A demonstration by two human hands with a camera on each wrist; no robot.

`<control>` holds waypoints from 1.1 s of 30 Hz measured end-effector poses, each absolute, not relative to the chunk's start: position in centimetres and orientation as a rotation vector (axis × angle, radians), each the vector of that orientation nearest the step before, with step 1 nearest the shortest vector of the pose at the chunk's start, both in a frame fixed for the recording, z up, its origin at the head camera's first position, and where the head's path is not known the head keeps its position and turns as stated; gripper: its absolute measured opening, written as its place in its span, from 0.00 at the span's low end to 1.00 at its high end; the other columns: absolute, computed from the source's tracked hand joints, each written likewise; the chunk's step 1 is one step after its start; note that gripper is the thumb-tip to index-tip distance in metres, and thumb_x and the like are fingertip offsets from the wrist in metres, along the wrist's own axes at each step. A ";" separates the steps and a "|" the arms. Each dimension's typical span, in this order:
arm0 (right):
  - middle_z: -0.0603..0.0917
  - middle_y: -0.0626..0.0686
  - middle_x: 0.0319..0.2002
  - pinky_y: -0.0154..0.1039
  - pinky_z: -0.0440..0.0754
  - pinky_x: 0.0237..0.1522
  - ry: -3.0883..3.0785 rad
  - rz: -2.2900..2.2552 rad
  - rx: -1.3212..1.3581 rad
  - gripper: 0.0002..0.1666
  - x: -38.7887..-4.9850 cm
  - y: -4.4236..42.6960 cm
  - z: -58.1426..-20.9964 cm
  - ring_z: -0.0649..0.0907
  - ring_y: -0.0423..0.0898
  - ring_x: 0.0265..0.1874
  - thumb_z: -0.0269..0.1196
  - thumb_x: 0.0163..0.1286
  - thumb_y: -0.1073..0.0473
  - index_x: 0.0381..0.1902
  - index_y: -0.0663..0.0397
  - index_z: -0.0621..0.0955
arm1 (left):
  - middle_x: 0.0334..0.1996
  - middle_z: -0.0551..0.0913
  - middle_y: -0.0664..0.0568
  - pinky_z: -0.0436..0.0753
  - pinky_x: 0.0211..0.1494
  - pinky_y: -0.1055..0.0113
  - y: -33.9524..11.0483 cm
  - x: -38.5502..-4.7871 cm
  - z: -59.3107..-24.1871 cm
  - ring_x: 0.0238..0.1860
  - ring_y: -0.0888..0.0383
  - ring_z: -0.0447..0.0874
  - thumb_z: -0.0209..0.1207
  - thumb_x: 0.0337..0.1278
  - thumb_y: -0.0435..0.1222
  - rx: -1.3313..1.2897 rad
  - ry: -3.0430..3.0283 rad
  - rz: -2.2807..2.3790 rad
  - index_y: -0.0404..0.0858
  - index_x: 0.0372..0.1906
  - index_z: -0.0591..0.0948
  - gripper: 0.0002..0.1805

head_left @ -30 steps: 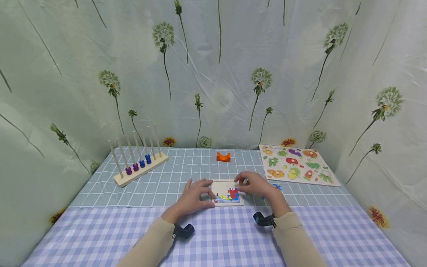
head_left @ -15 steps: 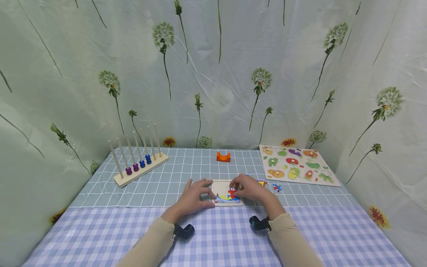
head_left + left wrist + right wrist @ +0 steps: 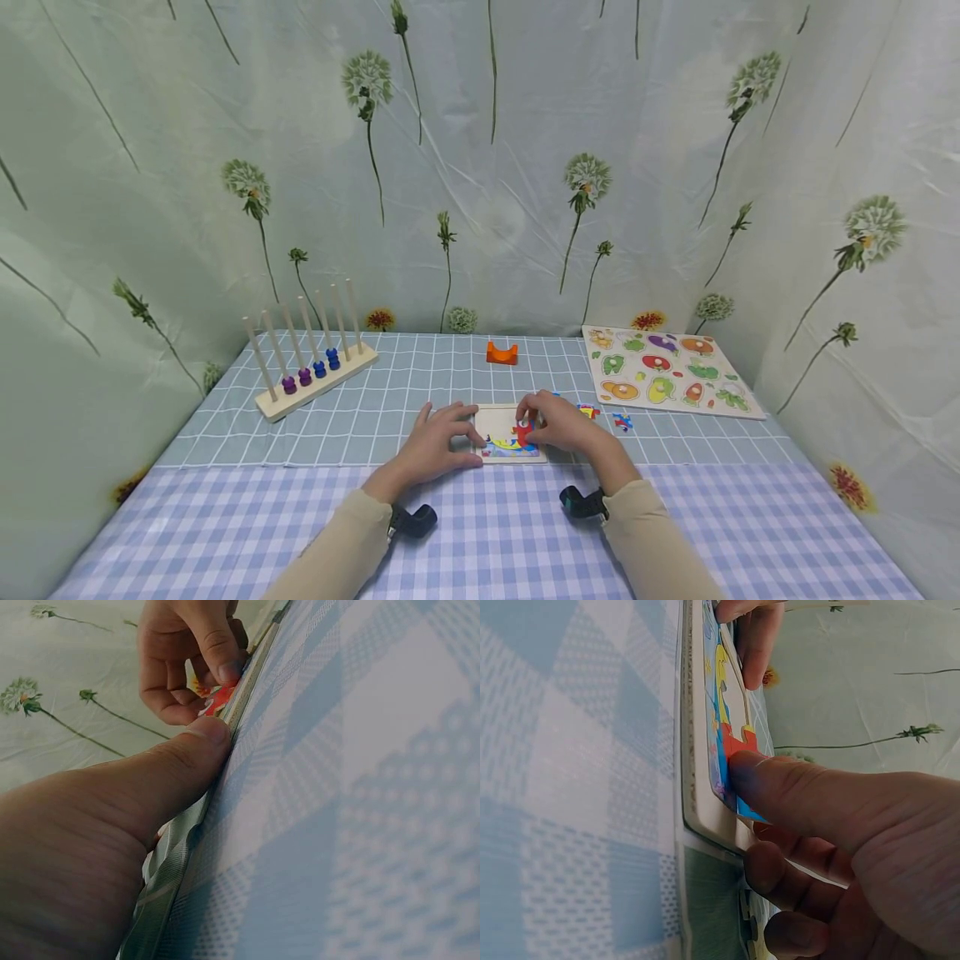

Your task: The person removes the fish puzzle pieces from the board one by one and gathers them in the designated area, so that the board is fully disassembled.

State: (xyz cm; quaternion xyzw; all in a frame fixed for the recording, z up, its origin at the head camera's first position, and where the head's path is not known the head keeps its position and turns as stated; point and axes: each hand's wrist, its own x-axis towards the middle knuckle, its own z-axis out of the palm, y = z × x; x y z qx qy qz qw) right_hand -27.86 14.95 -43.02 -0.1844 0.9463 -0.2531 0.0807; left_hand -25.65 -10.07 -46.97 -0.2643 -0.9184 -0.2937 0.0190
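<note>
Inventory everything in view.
Puzzle tray: one, pale, centre
Tray pieces: several, multicoloured, inside
Loose pieces: several, multicoloured, tray's right
Vegetable board: one, pale, far right
Peg stand: one, pale, far left
Beads: several, purple and blue, on pegs
Block: one, orange, behind tray
Cloths: two, blue-white and grey-green, underneath
Backdrop: one, pale floral, behind
Wrist devices: two, black, wrists
Sleeves: two, beige, arms
Left hand: one, bare, tray's left
Right hand: one, bare, tray's right

Compared with a second ago, the bare right hand (image 3: 558, 421) sits farther left, thumb and index finger now at the flat red-and-blue jigsaw piece (image 3: 740, 741). Right of the grip, a small yellow-and-red jigsaw piece (image 3: 588, 411) (previously mostly behind the hand) shows clearly.
</note>
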 end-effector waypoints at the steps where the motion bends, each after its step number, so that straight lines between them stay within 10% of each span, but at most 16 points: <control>1: 0.78 0.47 0.37 0.37 0.76 0.41 2.827 -0.760 -0.554 0.14 -27.9 14.9 -43.0 0.75 0.43 0.35 0.72 0.61 0.62 0.41 0.43 0.80 | 0.70 0.74 0.53 0.41 0.76 0.28 -10.1 -25.7 -47.0 0.76 0.43 0.62 0.73 0.49 0.50 -0.820 -2.850 -0.912 0.57 0.36 0.87 0.09; 33: 0.81 0.46 0.35 0.38 0.76 0.38 2.796 -0.839 -0.660 0.09 -27.9 15.6 -42.8 0.76 0.43 0.31 0.64 0.69 0.62 0.41 0.40 0.79 | 0.70 0.74 0.53 0.42 0.75 0.27 -10.2 -25.8 -47.2 0.76 0.42 0.62 0.73 0.48 0.51 -0.836 -2.831 -0.918 0.58 0.35 0.87 0.09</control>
